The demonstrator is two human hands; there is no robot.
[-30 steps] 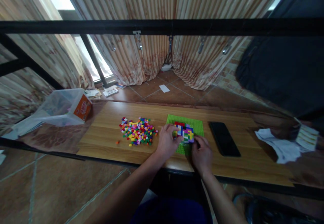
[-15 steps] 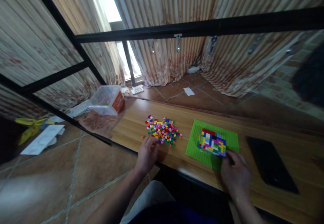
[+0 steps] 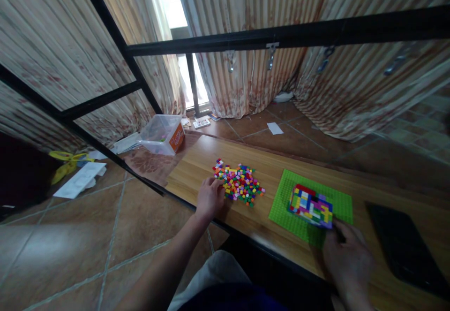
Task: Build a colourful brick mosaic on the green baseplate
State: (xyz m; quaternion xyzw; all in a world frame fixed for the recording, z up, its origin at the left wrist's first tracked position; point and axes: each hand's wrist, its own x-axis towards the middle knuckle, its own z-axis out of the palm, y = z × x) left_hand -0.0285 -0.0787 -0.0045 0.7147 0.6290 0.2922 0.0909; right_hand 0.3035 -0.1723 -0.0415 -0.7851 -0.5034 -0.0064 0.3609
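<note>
A loose pile of small coloured toy bricks [image 3: 242, 183] lies on the wooden bench. At the pile's left edge is my left hand [image 3: 211, 198], its fingers bent and pressed together; whatever is between them is hidden. Farther right, a block built of many-coloured toy bricks [image 3: 310, 206] sits over a green studded baseplate [image 3: 277, 204]. My right hand [image 3: 348, 250] grips the block's near right corner with thumb and fingers; some fingertips are out of sight behind it.
A black phone-like slab [image 3: 404, 243] lies on the wooden bench [image 3: 197, 161] to the right. Past the bench's left end, a clear plastic box [image 3: 158, 135] stands on the floor. A black metal bar [image 3: 218, 43] crosses beyond the bench, before striped curtains [image 3: 267, 81].
The view has turned left, so everything sits farther right in it. My left hand has moved slightly up along the pile's left edge. My right hand stays at the block's corner.
</note>
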